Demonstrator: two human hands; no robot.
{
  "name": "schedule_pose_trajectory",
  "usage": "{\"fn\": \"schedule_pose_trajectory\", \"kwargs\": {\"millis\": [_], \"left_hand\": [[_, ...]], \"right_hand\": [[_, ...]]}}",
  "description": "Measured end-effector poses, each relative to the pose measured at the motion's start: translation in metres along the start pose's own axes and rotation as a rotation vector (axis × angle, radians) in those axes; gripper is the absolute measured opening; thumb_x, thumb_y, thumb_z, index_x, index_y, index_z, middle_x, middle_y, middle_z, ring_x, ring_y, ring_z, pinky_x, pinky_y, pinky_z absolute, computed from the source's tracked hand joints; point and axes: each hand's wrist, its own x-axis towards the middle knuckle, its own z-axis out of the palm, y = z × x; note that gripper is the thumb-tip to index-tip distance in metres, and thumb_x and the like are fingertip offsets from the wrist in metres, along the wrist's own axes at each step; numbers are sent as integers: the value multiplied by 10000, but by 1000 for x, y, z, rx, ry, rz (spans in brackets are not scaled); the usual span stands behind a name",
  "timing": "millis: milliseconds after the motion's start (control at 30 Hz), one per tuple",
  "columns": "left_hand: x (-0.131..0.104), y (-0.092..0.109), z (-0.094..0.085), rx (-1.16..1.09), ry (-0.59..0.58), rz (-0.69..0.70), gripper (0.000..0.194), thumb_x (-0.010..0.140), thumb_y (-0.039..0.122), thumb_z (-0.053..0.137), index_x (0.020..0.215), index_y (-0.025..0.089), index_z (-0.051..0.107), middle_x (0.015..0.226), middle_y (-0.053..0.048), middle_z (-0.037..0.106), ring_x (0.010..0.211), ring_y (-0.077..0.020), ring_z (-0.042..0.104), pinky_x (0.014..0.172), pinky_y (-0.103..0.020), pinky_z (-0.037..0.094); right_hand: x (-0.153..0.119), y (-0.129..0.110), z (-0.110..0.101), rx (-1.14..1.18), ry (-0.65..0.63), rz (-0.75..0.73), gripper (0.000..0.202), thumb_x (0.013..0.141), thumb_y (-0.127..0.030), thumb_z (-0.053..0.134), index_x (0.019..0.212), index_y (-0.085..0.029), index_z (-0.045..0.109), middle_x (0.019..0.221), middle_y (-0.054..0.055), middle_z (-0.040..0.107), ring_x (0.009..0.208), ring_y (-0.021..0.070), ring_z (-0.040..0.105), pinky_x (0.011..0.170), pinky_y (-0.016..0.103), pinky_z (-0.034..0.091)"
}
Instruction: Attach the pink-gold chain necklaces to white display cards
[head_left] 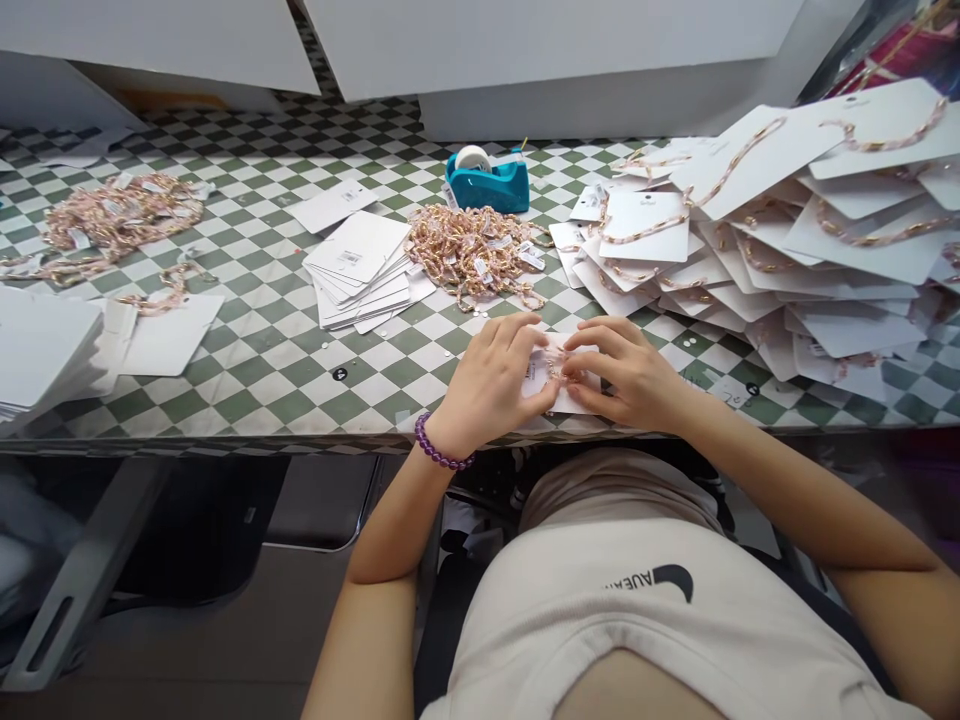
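Observation:
At the table's front edge, a small white card (583, 399) lies flat under my two hands. A pink and gold beaded bracelet (554, 370) rests on the card, partly covered by my fingers. My left hand (491, 380), with purple beads round its wrist, pinches the bracelet from the left, thumb low and index finger high. From the right, my right hand (628, 375) closes bent fingers on the bracelet's other side. The exact spot where the fingertips grip is partly hidden. Just beyond the hands is a heap of similar beaded bracelets (476, 250).
A teal tape dispenser (491, 185) stands behind the heap. White cards (360, 255) are stacked left of it. Carded bracelets (795, 240) pile high at right. Another bracelet heap (124, 212) and more white cards (45, 345) lie at left on the checked tablecloth (277, 390).

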Motion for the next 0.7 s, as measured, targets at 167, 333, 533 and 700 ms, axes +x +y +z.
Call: {"fn": "schedule_pose_trajectory", "kwargs": {"millis": [167,333,533,700], "left_hand": [[1,1,1,27,-48,57,371,884,297,575,1235,183,541,1352,-118,567,1280,-285,478,1081,-454,413],[1,2,0,48,-84,26,252,882,309,571,1114,216,605,1301,-93,598,1253,-287,492,1049,-458,424],[0,1,-1,51,-9,93,258,888,275,565,1135,204,587,1364,-110,562,1281,-282,488,1054,-448,427],[1,2,-2,79,-29,96,137,889,288,574,954,215,670,1321,-80,610,1288,-300,487,1052,-470,426]], "right_hand": [[0,0,1,7,29,-41,92,887,-252,615,958,-201,642,1059,86,658,1120,247,550,970,420,492],[0,0,1,46,19,-6,104,878,-260,624,962,-213,663,1056,85,663,1129,253,546,980,434,487],[0,3,-1,58,-9,-32,96,890,-240,608,961,-204,662,1070,94,650,1118,247,544,963,425,495],[-1,4,0,83,-4,-11,112,884,-234,606,967,-215,678,1084,89,664,1126,246,550,981,438,487]]}}
